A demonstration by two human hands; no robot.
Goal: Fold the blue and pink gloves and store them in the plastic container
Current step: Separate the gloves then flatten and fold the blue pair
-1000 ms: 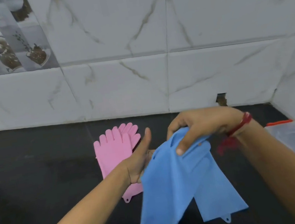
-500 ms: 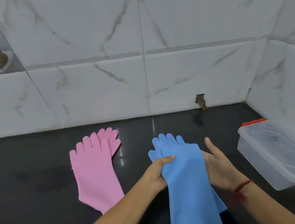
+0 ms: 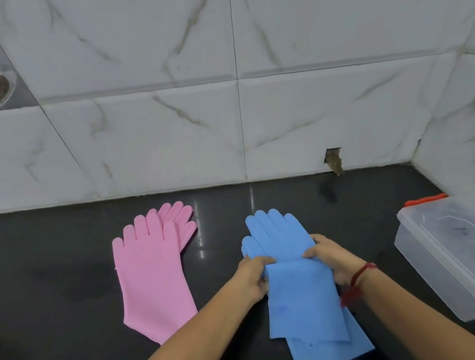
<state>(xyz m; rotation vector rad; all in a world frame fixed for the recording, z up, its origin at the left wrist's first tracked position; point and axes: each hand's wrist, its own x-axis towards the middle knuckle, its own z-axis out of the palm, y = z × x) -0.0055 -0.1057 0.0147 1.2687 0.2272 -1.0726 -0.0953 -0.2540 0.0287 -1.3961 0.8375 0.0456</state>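
While the blue gloves [image 3: 298, 287] lie stacked on the black counter [image 3: 48, 298], fingers toward the wall, the left hand [image 3: 251, 278] pinches their left edge with curled fingers and the right hand [image 3: 331, 256] grasps the right edge the same way. Just left lie the pink gloves [image 3: 154, 267], flat, untouched. At far right sits the plastic container [image 3: 467, 257], lid on.

matt rubbery blue gloves [image 3: 281, 240], clear plastic container [image 3: 467, 257] — glossy black counter [image 3: 46, 283]
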